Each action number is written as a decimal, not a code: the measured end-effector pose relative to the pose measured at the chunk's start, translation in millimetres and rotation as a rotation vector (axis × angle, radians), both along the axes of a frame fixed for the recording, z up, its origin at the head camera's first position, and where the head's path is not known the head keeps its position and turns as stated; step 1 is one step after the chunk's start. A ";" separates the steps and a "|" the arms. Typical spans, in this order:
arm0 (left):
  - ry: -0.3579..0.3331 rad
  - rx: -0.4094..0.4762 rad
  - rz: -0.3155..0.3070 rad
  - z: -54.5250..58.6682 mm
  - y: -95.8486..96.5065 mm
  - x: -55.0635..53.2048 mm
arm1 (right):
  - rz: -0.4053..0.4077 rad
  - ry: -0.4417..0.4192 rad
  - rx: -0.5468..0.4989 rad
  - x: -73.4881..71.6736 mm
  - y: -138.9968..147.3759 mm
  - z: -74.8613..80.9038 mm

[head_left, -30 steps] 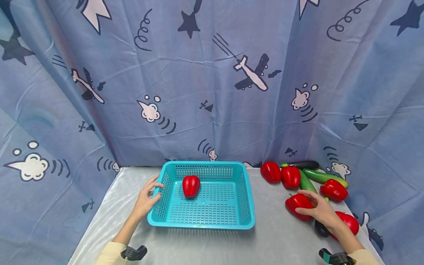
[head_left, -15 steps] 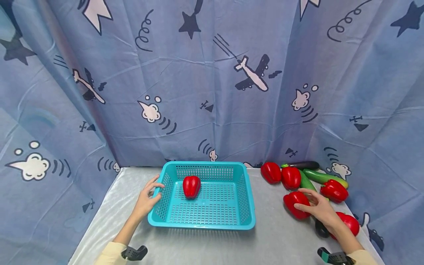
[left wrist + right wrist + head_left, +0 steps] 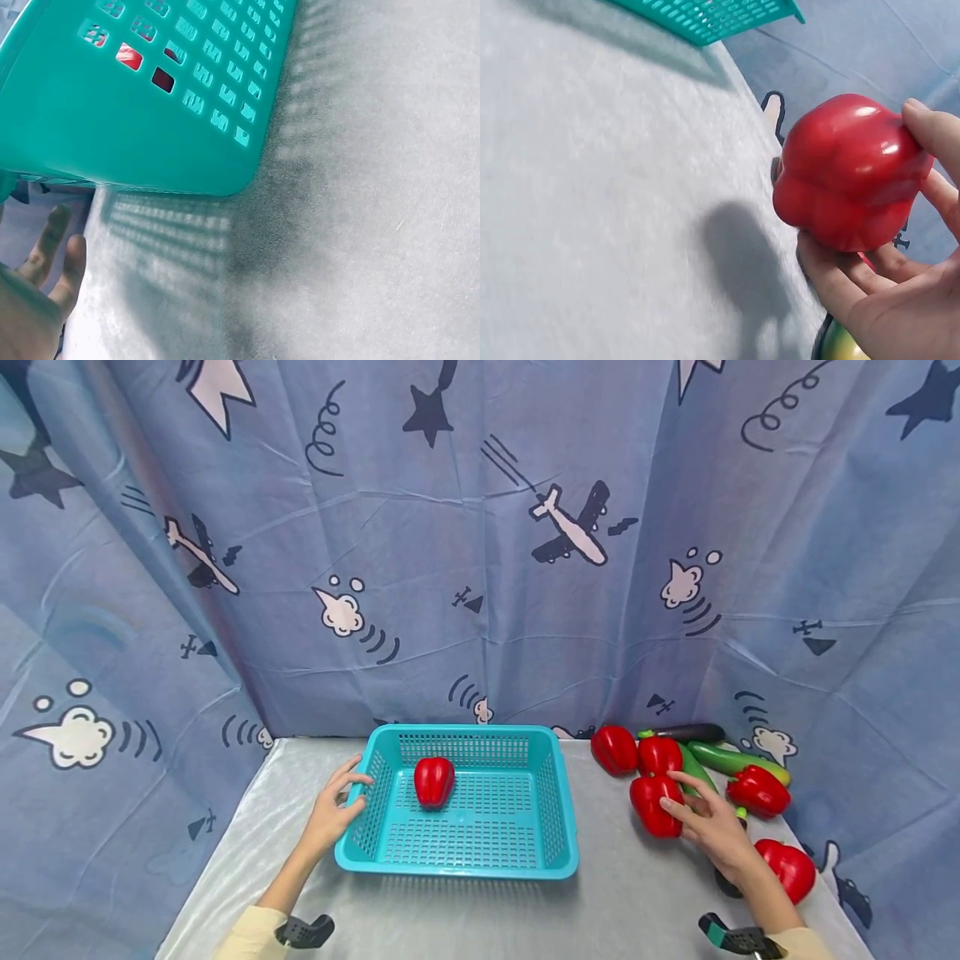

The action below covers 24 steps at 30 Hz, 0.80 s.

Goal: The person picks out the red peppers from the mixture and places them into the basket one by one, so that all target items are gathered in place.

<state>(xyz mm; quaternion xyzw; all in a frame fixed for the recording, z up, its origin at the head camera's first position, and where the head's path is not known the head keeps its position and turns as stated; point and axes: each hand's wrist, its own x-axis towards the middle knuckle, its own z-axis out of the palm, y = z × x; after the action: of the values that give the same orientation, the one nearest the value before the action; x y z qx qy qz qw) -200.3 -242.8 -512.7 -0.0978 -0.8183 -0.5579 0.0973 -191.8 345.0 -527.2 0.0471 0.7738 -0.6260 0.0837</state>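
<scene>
My right hand (image 3: 712,822) pinches a red bell pepper (image 3: 654,806) between thumb and fingers. The right wrist view shows the pepper (image 3: 847,172) up close, its lobed end facing the camera and its shadow falling on the cloth. On the other side, my left hand (image 3: 333,810) is at the left rim of a turquoise plastic basket (image 3: 566,810), index finger and thumb tips overlapping the rim. Two of that hand's fingers (image 3: 71,274) stretch out loosely beside the basket wall. Another red bell pepper (image 3: 433,782) lies inside the basket, towards the left.
At the right lie more red bell peppers (image 3: 613,750), green zucchini or cucumbers (image 3: 738,762) and a dark eggplant (image 3: 686,732). A second dark vegetable (image 3: 726,878) is partly behind my right forearm. Patterned blue curtain (image 3: 480,568) hangs behind the white-covered table (image 3: 615,893).
My right hand has lifted the red bell pepper from the pile and carried it a little left towards the basket. My left hand and the basket have stayed put.
</scene>
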 end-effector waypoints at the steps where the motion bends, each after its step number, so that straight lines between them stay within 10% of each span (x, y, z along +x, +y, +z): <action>1: -0.002 0.000 0.000 0.0 0.1 -0.1 | -0.002 -0.004 -0.015 0.3 -1.5 0.0; 24: 0.014 -0.027 0.008 1.2 -0.2 -0.3 | -0.013 0.066 -0.062 -9.7 -21.1 16.2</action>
<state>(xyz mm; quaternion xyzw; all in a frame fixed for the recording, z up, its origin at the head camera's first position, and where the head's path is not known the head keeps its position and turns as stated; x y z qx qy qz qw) -200.6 -242.9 -511.5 -0.0998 -0.8255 -0.5456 0.1041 -201.5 324.0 -511.0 0.0291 0.7562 -0.6513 0.0556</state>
